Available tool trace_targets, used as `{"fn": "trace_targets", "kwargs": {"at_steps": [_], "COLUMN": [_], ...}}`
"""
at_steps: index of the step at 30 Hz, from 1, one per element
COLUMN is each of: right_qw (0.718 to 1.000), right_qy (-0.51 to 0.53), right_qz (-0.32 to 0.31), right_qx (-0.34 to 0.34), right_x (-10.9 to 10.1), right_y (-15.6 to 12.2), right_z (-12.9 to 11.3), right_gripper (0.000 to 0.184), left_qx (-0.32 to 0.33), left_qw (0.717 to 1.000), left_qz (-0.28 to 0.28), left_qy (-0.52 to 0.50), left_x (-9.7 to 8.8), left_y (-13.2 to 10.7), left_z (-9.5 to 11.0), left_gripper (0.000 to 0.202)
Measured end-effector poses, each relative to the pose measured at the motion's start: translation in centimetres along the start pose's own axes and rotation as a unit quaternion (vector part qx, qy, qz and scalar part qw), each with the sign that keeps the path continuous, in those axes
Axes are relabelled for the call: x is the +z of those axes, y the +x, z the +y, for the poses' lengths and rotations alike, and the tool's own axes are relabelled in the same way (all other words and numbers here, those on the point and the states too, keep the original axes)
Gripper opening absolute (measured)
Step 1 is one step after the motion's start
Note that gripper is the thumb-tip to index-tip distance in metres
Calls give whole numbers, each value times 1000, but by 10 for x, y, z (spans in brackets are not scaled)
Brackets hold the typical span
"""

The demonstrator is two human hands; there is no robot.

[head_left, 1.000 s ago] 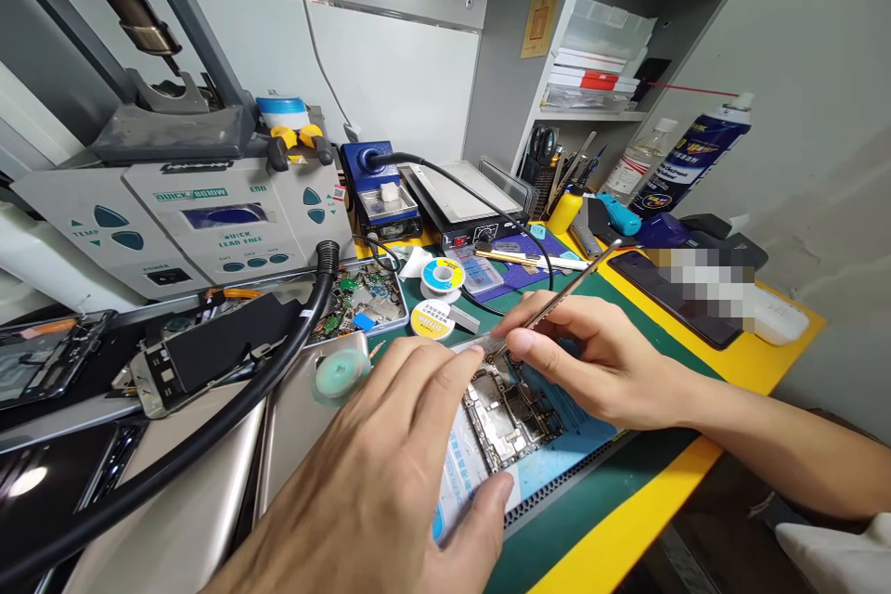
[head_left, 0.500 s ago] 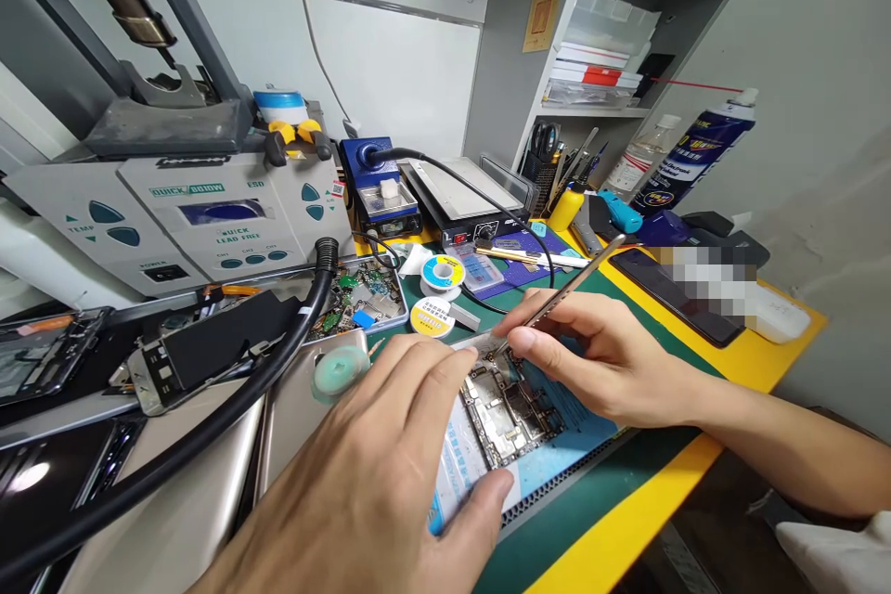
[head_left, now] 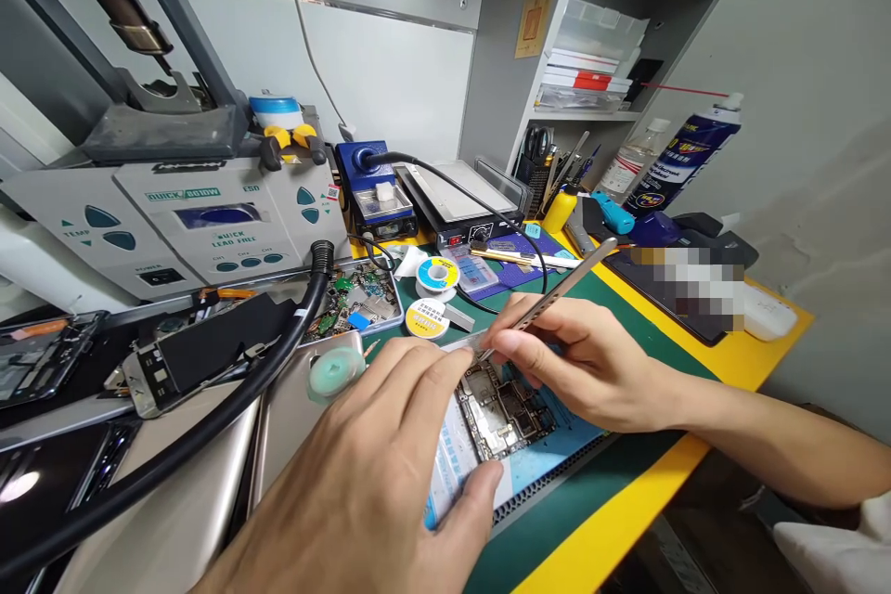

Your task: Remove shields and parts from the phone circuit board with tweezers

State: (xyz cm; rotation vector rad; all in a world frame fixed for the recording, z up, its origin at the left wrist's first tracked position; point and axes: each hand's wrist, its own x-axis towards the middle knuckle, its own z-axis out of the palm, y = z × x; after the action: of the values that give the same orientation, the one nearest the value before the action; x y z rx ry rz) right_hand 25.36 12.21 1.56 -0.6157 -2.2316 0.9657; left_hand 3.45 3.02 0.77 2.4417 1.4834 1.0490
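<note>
A phone circuit board (head_left: 497,413) with metal shields lies on a blue-and-white printed pad (head_left: 533,473). My left hand (head_left: 376,455) curves around the board's left end, fingertips at its far corner and thumb against its near corner. In my right hand (head_left: 585,357) a slim pair of metal tweezers (head_left: 557,295), holes along its shank, is pinched between thumb and fingers. The tip points down at the board's far left corner, near my left fingertips; the fingers partly hide what it touches.
A solder spool (head_left: 437,275) and a round tin (head_left: 427,319) stand behind the pad. At left are a tray of board scraps (head_left: 362,297), a thick black hose (head_left: 229,432) and a hot-air station (head_left: 229,218). A dark phone (head_left: 668,297) lies at right.
My right hand and the tweezers have shifted slightly left, bringing the tip closer to my left fingertips. My left hand keeps its grip; the whole view has also moved a little.
</note>
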Motion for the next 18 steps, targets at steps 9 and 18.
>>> {"fn": "trace_targets", "kwargs": {"at_steps": [9, 18], "right_qw": [999, 999], "right_qy": [-19, -35], "right_qz": [-25, -29], "right_qx": [-17, -11], "right_x": [1, 1], "right_y": [2, 5], "right_z": [0, 0], "right_gripper": [39, 42], "left_qx": [26, -22], "left_qw": [999, 999], "left_qz": [-19, 0], "left_qy": [21, -34], "left_x": [-3, 3], "left_y": [-24, -25], "left_z": [-11, -8], "left_gripper": [50, 24]}}
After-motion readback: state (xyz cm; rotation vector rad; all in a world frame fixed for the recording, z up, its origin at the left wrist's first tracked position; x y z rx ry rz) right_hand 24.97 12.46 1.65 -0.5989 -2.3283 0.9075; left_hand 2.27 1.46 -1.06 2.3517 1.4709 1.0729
